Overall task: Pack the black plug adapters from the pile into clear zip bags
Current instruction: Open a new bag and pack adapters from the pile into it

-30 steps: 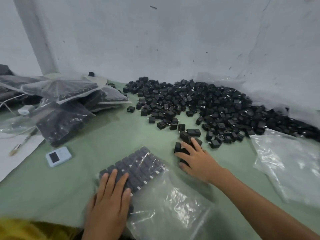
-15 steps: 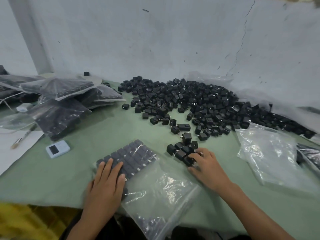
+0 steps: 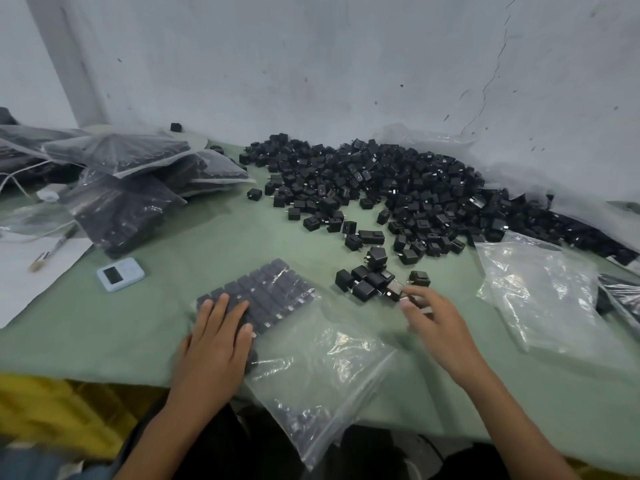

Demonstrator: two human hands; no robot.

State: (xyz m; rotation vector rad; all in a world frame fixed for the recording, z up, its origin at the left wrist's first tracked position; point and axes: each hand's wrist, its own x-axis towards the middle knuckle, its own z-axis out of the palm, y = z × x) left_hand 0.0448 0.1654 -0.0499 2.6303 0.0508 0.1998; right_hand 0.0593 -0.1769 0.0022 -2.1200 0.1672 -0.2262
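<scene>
A big pile of black plug adapters (image 3: 415, 188) lies against the wall at the back right. A small cluster of adapters (image 3: 367, 282) sits apart, nearer to me. A clear zip bag (image 3: 311, 368) lies in front of me on the green table, its far end filled with neat rows of adapters (image 3: 273, 296). My left hand (image 3: 214, 341) presses flat on those rows with straight fingers. My right hand (image 3: 436, 323) reaches towards the cluster, its blurred fingertips at the nearest adapter; no firm grip shows.
Several filled bags (image 3: 131, 202) are heaped at the back left. Empty clear bags (image 3: 547, 299) lie at the right. A small pale-blue device (image 3: 120, 274) and white paper with a pen (image 3: 52, 251) lie at the left. The table's front edge (image 3: 104, 379) is close to me.
My right hand dragged several adapters out of the pile towards me, then drew back slightly from the cluster. My left hand stayed flat on the bagged rows.
</scene>
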